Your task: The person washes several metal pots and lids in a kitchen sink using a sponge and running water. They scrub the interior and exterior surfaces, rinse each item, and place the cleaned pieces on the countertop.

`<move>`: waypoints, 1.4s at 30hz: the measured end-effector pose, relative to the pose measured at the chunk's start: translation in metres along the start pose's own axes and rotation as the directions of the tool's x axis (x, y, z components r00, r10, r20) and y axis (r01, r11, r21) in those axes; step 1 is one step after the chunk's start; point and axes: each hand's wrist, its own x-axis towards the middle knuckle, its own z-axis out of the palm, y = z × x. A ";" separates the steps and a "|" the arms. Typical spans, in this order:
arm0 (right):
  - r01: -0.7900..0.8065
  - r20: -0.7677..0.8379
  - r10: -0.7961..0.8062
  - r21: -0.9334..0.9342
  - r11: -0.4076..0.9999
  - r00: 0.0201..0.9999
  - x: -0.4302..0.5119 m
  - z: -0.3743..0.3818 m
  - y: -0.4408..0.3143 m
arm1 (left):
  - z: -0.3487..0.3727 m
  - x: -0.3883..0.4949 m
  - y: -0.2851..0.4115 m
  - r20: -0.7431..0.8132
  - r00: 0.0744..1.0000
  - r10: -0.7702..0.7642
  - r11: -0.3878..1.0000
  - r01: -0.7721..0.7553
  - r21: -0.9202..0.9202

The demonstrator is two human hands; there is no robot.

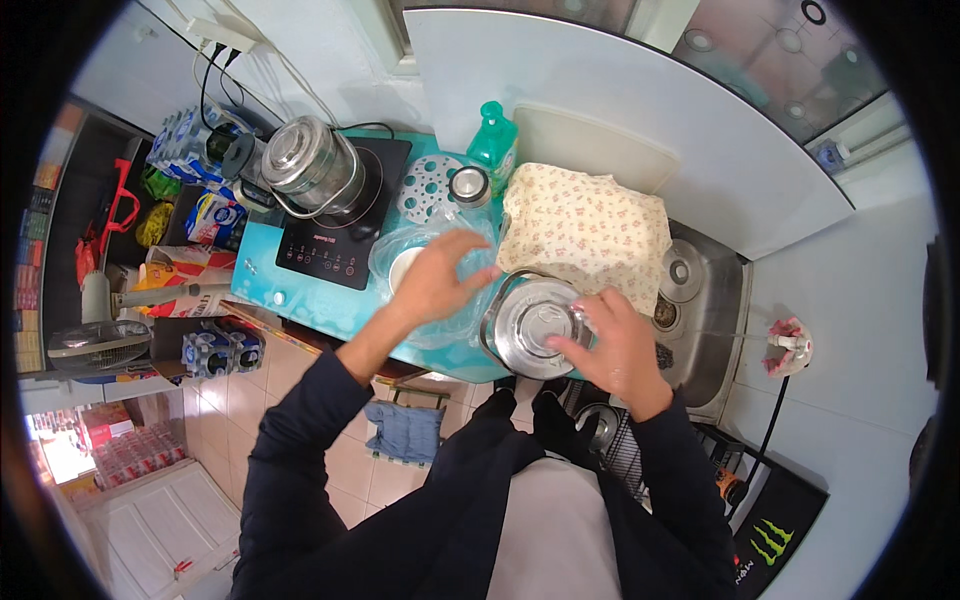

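Note:
A metal pot (517, 341) with a raised bail handle stands at the front of the turquoise counter. Its round shiny lid (541, 322) lies under the fingertips of my right hand (611, 349). The thumb is over the lid and the other fingers are at its far side; whether they grip it is unclear. To the left, my left hand (442, 281) hovers with fingers apart, holding nothing. Below it are a clear plastic bag (457, 326) and a white bowl (405, 262), partly hidden by the hand.
Left, a glass kettle (315, 172) sits on an induction cooktop (315, 259). Behind are a lidded jar (470, 187), a perforated metal disc (420, 187) and a green bottle (493, 139). A floral cloth (585, 225) lies beside a steel sink (709, 337). A stool cushion (405, 433) is below.

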 end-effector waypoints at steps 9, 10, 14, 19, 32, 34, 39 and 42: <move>0.058 0.085 -0.035 -0.295 0.954 0.996 0.005 0.024 -0.027 | 0.121 -0.090 -0.051 -0.003 0.869 -0.494 0.856 0.486 -0.175; 0.060 0.113 -0.027 -0.304 0.951 0.993 0.006 0.025 -0.027 | 0.133 -0.097 -0.054 0.080 0.790 -0.608 0.748 0.604 -0.274; 0.141 0.148 -0.101 -0.298 0.944 0.984 0.012 0.029 -0.023 | 0.158 -0.107 -0.057 0.318 0.584 -0.746 0.332 0.742 -0.583; 0.250 0.241 -0.188 -0.260 0.933 0.952 0.023 0.025 -0.014 | 0.150 -0.099 -0.047 0.077 0.689 -0.721 0.644 0.706 -0.294; -0.195 0.163 0.165 0.189 0.962 0.973 0.004 0.009 0.052 | 0.146 -0.106 -0.054 -0.126 0.761 -0.636 0.765 0.601 -0.232; -0.320 0.173 0.291 0.173 0.932 0.941 -0.016 0.016 0.088 | 0.138 -0.109 -0.054 -0.207 0.798 -0.566 0.823 0.536 -0.185; -0.169 0.233 0.164 0.004 0.986 0.959 -0.052 0.072 0.126 | 0.116 -0.107 -0.046 -0.124 0.805 -0.580 0.807 0.546 -0.226; -0.092 0.152 0.112 -0.129 0.987 0.982 -0.052 0.067 0.111 | 0.111 -0.111 -0.040 0.119 0.623 -0.773 0.562 0.760 -0.326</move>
